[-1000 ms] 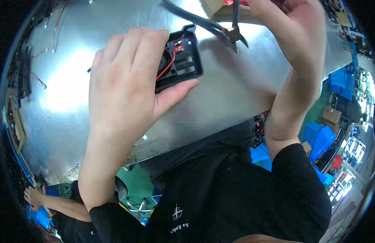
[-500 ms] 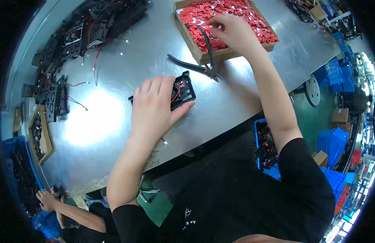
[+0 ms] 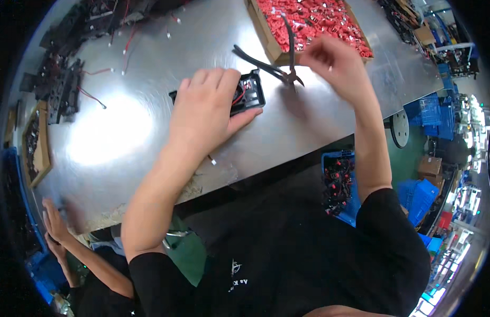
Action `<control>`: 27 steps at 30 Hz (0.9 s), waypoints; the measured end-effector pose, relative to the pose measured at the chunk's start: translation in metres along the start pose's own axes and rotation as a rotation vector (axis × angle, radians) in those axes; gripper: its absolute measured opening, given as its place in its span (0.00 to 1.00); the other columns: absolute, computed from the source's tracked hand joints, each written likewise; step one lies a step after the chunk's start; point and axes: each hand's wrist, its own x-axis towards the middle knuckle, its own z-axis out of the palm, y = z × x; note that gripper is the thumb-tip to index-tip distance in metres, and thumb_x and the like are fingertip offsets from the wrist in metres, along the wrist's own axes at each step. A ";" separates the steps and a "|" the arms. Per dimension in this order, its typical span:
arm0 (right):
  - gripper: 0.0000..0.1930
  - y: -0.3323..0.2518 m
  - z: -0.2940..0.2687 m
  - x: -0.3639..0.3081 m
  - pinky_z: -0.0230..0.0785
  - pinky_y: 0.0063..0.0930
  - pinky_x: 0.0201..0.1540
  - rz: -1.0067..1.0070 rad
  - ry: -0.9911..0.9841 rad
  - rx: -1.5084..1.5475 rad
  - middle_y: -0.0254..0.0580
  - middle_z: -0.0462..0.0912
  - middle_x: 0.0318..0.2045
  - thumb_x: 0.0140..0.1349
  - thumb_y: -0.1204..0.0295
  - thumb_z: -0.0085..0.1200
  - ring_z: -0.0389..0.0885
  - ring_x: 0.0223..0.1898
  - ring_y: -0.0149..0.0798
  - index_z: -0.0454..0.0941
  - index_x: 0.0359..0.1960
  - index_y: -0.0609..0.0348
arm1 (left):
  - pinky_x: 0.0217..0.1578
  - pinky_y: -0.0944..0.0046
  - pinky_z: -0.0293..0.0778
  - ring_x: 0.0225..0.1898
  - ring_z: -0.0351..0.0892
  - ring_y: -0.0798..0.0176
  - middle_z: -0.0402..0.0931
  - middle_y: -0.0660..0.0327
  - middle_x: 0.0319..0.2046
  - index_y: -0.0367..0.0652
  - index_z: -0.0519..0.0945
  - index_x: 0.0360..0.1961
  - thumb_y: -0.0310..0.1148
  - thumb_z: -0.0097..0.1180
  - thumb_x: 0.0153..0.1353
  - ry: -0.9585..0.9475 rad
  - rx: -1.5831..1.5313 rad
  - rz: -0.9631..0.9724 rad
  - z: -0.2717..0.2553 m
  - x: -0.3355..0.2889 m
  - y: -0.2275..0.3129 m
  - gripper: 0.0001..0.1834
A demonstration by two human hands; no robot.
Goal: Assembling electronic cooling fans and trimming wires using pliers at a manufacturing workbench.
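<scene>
Over the table (image 3: 292, 132), left hand (image 3: 203, 100) is clasping a black housing (image 3: 251, 96). Right hand (image 3: 344, 71) is hovering, half-curled — contents unclear.

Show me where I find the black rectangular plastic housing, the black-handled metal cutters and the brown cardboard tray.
Black rectangular plastic housing (image 3: 252, 95), head view: its open inside.
Black-handled metal cutters (image 3: 291, 76), head view: the joint.
Brown cardboard tray (image 3: 262, 31), head view: its left wall.
</scene>
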 end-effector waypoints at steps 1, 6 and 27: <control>0.06 -0.010 0.006 -0.023 0.69 0.18 0.35 0.070 -0.169 0.167 0.29 0.83 0.30 0.65 0.72 0.67 0.76 0.31 0.21 0.84 0.39 0.60 | 0.47 0.51 0.71 0.47 0.77 0.52 0.78 0.59 0.42 0.45 0.77 0.51 0.54 0.70 0.54 -0.017 0.022 -0.018 -0.001 0.000 0.000 0.31; 0.06 -0.015 0.033 -0.069 0.67 0.20 0.34 0.140 -0.173 0.082 0.32 0.83 0.36 0.63 0.76 0.67 0.75 0.32 0.23 0.86 0.40 0.62 | 0.46 0.51 0.72 0.47 0.78 0.52 0.77 0.59 0.42 0.44 0.77 0.51 0.54 0.70 0.54 0.030 0.007 0.012 0.005 0.004 0.000 0.32; 0.07 -0.043 0.048 -0.020 0.71 0.22 0.33 -0.312 0.012 0.087 0.36 0.83 0.32 0.57 0.80 0.68 0.79 0.31 0.29 0.84 0.36 0.62 | 0.45 0.53 0.72 0.46 0.79 0.54 0.78 0.62 0.40 0.47 0.76 0.47 0.52 0.73 0.53 0.032 -0.036 0.006 0.008 0.002 -0.002 0.29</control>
